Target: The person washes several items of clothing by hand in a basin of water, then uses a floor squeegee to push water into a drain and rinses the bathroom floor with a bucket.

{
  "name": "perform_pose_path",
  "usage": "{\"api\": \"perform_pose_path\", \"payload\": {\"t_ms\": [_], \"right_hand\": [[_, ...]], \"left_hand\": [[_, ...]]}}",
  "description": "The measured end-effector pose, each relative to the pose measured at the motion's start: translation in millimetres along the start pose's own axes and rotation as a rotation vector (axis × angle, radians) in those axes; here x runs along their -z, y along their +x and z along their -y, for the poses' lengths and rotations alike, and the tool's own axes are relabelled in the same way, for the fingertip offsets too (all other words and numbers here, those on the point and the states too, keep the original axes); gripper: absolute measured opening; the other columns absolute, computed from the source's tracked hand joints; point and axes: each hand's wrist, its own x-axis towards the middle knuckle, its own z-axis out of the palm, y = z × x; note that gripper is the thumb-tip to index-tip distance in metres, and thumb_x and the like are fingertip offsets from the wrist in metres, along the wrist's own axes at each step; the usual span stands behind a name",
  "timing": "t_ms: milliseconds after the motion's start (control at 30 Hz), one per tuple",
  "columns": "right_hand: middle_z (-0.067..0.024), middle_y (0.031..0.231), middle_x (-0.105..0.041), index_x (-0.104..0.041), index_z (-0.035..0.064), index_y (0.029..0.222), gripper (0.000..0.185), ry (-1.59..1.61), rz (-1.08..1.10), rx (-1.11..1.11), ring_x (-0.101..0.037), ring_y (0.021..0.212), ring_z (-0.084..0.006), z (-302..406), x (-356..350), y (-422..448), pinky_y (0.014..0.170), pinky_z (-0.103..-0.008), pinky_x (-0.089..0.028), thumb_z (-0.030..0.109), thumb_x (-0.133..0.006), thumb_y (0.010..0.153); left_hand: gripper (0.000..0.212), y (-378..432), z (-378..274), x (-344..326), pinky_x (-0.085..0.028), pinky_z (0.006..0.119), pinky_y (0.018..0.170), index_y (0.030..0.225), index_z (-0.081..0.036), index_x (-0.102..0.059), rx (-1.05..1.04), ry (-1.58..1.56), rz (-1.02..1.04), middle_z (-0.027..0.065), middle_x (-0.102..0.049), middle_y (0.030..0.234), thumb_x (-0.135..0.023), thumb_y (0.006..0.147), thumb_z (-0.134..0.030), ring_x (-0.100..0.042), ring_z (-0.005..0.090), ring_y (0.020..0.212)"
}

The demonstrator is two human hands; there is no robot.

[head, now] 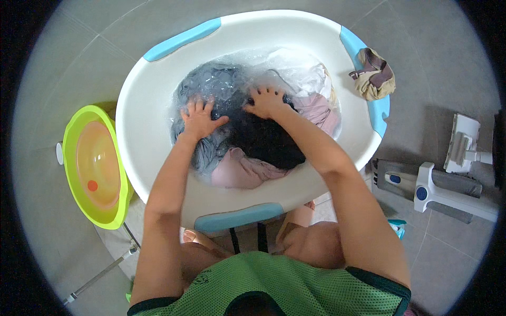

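Observation:
A white plastic tub [150, 98] with blue rim pads stands before me, holding sudsy water and soaking clothes. My left hand [199, 120] lies spread, palm down, on the wet grey cloth [207, 152] at the left. My right hand [265, 103] rests with fingers apart at the upper edge of a black garment [263, 138]; its fingertips touch the suds. Pink cloth shows below the black garment [241, 170] and to its right [316, 110]. White cloth [302, 75] floats at the back right, partly under foam.
A beige and brown garment [373, 75] hangs over the tub's right rim. At the left stands a lime-green basin [69, 158]. Flat mop heads [462, 144] with a white handle [458, 199] lie on the grey tiled floor at the right. A metal pole [99, 276] lies lower left.

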Motion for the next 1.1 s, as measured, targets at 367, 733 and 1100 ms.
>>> {"api": "perform_pose_path", "payload": {"t_ms": [367,733,1100], "right_hand": [[-0.0126,0.145,-0.009,-0.020,0.0219,0.139,0.084,-0.316,0.158,0.290,-0.004,0.132,-0.0362,3,-23,-83,0.097,-0.0645,-0.009,0.064,-0.050,0.072],[-0.0179,0.141,-0.021,-0.040,0.0162,0.129,0.065,0.092,0.170,0.397,-0.020,0.128,-0.0419,6,24,-98,0.099,-0.0567,-0.021,0.054,-0.051,0.077],[-0.0154,0.116,-0.053,-0.057,0.0075,0.110,0.043,0.119,-0.863,0.045,-0.051,0.105,-0.0316,-117,122,-159,0.090,-0.0379,-0.039,0.031,-0.061,0.075]], "left_hand": [[0.097,-62,-9,-26,-0.005,0.058,0.102,0.140,-0.015,-0.011,-0.304,0.277,-0.053,0.0164,-0.007,0.144,-0.051,0.068,-0.067,-0.001,0.0347,0.133],[0.023,-65,-11,12,-0.040,0.042,0.084,0.078,-0.008,-0.062,-0.465,-0.027,-0.232,0.0100,-0.061,0.083,-0.055,0.080,-0.029,-0.054,0.0290,0.088],[0.010,-81,23,46,-0.044,0.041,0.058,0.063,-0.004,-0.053,-0.066,-0.485,-0.621,0.0144,-0.051,0.054,-0.054,0.072,-0.006,-0.055,0.0334,0.062]]}}
